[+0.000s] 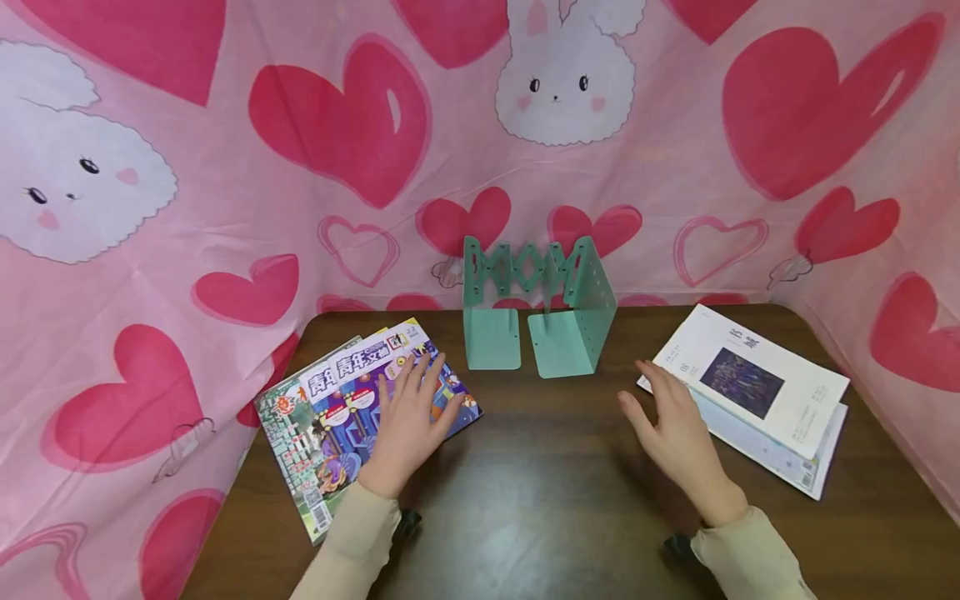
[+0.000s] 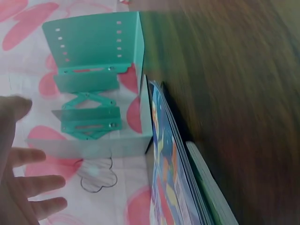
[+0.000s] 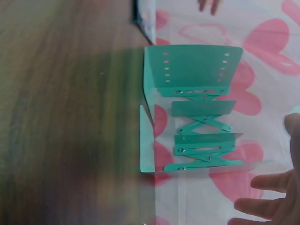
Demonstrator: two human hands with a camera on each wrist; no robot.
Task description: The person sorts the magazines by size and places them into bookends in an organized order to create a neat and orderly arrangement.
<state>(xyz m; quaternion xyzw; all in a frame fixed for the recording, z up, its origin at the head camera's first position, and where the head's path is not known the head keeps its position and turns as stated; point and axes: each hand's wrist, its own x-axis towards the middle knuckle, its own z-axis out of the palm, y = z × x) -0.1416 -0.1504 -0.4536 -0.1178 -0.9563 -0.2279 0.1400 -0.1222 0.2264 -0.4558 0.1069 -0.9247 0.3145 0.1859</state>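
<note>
In the head view my left hand [image 1: 408, 421] is over the fanned magazines [image 1: 296, 450] on the left, fingers spread and holding nothing. The left wrist view shows that hand [image 2: 18, 183] raised apart from the magazine edges [image 2: 176, 159]. My right hand [image 1: 681, 446] has its fingers extended beside the left edge of a white book [image 1: 813, 383], which lies on a pale blue magazine [image 1: 761, 462]. Whether its fingertips touch the book cannot be told. Between the hands, farther back, stands a green expandable bookend [image 1: 597, 312], upright with its two base plates apart.
A brown wooden table [image 1: 525, 500] carries everything. Pink cloth [image 1: 247, 192] with hearts and rabbit faces hangs behind the table and along both sides. The bookend stands close to the table's back edge.
</note>
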